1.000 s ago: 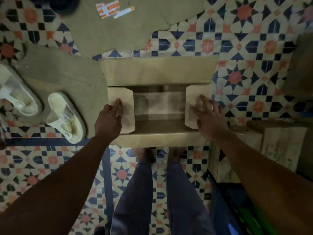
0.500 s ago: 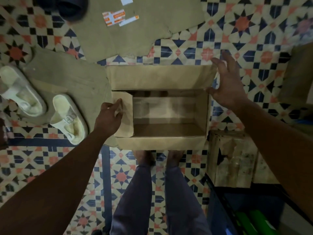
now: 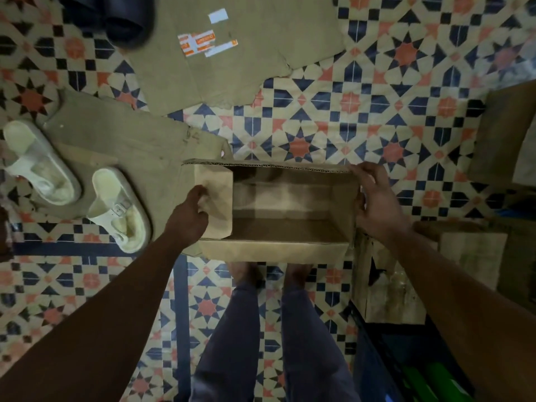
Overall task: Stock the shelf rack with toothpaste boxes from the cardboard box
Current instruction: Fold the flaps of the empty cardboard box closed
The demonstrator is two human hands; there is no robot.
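An open brown cardboard box [image 3: 275,248] stands on the patterned floor tiles just ahead of my bare feet. Its inside looks bare; I see no toothpaste boxes in it. My left hand [image 3: 190,217] grips the small left end flap, which is folded inward over the opening. My right hand [image 3: 375,203] holds the right end of the box, fingers curled over the far right corner and thumb on the right wall. The far long flap stands upright. The shelf rack is not identifiable in this view.
A pair of white sandals [image 3: 116,210] lies on flattened cardboard [image 3: 121,143] to the left. Another flat cardboard sheet [image 3: 246,47] with an orange label lies ahead, dark shoes [image 3: 121,18] beside it. Worn cartons [image 3: 385,288] and a dark crate [image 3: 406,369] with green items sit at my right.
My right hand came back from beyond the far right corner and took hold of the box's right end. The far long flap rose from flat to upright. My left hand stayed on the left flap.
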